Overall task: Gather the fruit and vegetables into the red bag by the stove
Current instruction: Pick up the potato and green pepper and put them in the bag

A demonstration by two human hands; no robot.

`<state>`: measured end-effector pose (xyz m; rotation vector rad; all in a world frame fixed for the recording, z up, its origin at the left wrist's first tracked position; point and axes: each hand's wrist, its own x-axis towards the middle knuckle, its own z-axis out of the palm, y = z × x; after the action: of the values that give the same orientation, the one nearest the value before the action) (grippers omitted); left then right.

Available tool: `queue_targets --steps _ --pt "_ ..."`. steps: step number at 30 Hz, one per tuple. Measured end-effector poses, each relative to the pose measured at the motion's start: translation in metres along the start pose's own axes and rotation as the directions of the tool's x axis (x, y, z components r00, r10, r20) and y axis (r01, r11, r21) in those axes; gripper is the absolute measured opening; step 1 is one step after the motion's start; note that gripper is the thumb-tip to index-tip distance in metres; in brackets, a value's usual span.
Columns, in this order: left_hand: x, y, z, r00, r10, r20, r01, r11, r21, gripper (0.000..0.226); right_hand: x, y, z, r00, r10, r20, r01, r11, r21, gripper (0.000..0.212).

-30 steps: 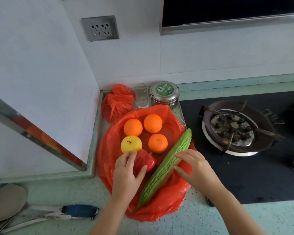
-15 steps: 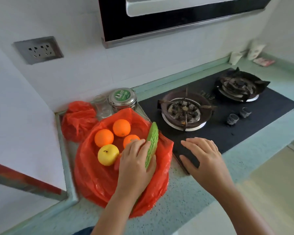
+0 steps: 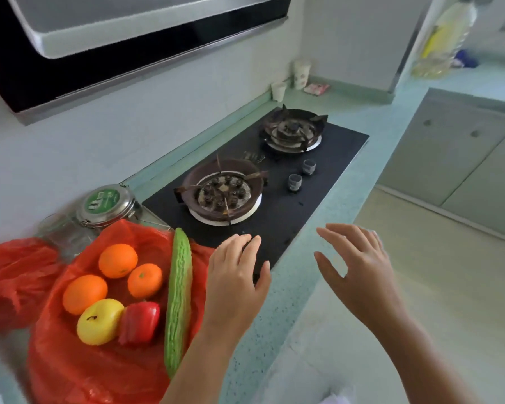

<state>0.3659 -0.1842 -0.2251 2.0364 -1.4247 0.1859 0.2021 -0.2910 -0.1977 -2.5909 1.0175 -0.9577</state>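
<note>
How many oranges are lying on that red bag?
3, all on the open red bag: one orange at the back, one to its right beside the green gourd, one in front-left touching the yellow apple. None looks hidden.

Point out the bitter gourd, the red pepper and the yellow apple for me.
bitter gourd (image 3: 180, 290): head view, middle of its bumpy green body.
red pepper (image 3: 140, 322): head view, centre of its glossy side.
yellow apple (image 3: 99, 321): head view, upper face beside the stem.

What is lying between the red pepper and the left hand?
In the head view, the bitter gourd lies between the red pepper and the left hand.
</note>
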Motion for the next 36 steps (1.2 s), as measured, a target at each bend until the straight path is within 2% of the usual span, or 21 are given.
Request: queue_targets --steps 11,19,27,36 --pt "0.100 0.155 0.128 0.972 0.236 0.011 -0.234 0.967 -0.096 0.040 0.008 0.179 -0.094 0.966 0.200 -0.164 -0.218 0.970 -0.104 0.031" --pt "0.162 0.288 0.215 0.913 0.400 0.077 -0.377 0.902 -0.209 0.041 0.007 0.306 -0.167 0.916 0.285 -0.282 -0.341 0.924 -0.173 0.035" --pt "0.191 0.369 0.290 0.829 0.539 0.152 -0.480 0.824 -0.301 0.041 -0.004 0.389 -0.204 0.828 0.407 -0.384 -0.505 0.839 -0.200 0.036" --pt "0.264 0.437 0.389 0.725 0.672 0.149 -0.583 0.714 -0.388 0.041 0.024 0.486 -0.223 0.730 0.517 -0.448 -0.659 0.706 -0.259 0.039"
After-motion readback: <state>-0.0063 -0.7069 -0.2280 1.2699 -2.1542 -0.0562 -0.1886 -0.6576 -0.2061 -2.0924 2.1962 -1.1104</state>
